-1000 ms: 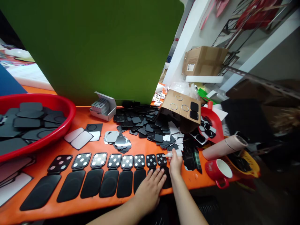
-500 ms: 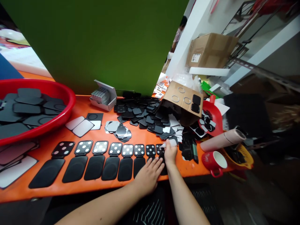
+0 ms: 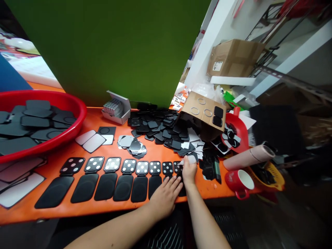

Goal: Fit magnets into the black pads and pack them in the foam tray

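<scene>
My right hand (image 3: 190, 170) grips a small white squeeze bottle (image 3: 192, 159), its narrow nozzle pointing left over the upper panel of the last black folding pad (image 3: 177, 167) in a row. Flat across the lower panels at the right end lies my left hand (image 3: 166, 195), fingers stretched out and partly covering them. Several more opened black pads (image 3: 122, 188) run to the left along the table edge. Their small upper panels (image 3: 142, 167) carry white dots, while the larger lower panels are plain black. Whether the nozzle touches the panel I cannot tell.
A red basin (image 3: 82, 112) of dark pads stands left. Behind the row are silvery sheets (image 3: 132, 145), a box of small vials (image 3: 115, 109) and a heap of black pieces (image 3: 158, 126). On the right are a cardboard box (image 3: 203, 109), pink flask (image 3: 249, 157) and red mug (image 3: 238, 183).
The view has shifted slightly, so the scene sits a little lower and further right. Both hands keep nearly the same place over the last pad, the bottle still in my right hand.
</scene>
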`<act>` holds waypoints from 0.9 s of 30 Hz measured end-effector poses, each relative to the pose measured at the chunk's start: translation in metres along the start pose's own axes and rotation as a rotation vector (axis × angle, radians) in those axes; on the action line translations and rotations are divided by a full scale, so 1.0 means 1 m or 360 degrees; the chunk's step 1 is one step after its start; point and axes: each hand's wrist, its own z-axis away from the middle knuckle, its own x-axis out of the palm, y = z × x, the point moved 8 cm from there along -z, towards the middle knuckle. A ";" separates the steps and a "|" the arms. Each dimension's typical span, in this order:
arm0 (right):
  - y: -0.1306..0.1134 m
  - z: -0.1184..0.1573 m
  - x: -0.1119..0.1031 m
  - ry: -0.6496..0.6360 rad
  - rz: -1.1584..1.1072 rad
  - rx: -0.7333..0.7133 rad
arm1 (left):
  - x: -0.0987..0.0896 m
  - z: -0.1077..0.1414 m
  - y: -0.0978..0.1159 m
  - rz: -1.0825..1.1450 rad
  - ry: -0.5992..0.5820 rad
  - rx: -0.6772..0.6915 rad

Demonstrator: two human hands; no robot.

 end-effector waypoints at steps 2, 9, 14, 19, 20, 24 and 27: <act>0.000 -0.001 -0.002 0.0021 0.0011 0.0001 | -0.001 0.001 0.000 -0.0006 0.0011 -0.0003; -0.002 -0.001 -0.004 0.0047 0.0024 -0.0005 | 0.000 0.000 0.000 -0.0030 -0.0010 -0.0007; 0.005 -0.001 -0.005 0.0073 -0.0065 0.0065 | 0.000 0.000 -0.001 -0.0009 0.0036 0.0001; 0.028 -0.007 -0.006 0.0059 -0.0244 0.0259 | 0.001 0.001 0.000 -0.0035 0.0031 0.0005; 0.030 -0.007 -0.005 0.0045 -0.0266 0.0281 | 0.001 0.001 0.000 -0.0043 0.0033 0.0004; 0.032 -0.006 0.002 -0.0020 -0.0290 0.0299 | 0.001 0.000 0.000 -0.0052 0.0054 -0.0007; 0.026 -0.005 0.005 -0.0049 -0.0243 0.0253 | 0.002 0.000 0.000 -0.0031 0.0059 -0.0001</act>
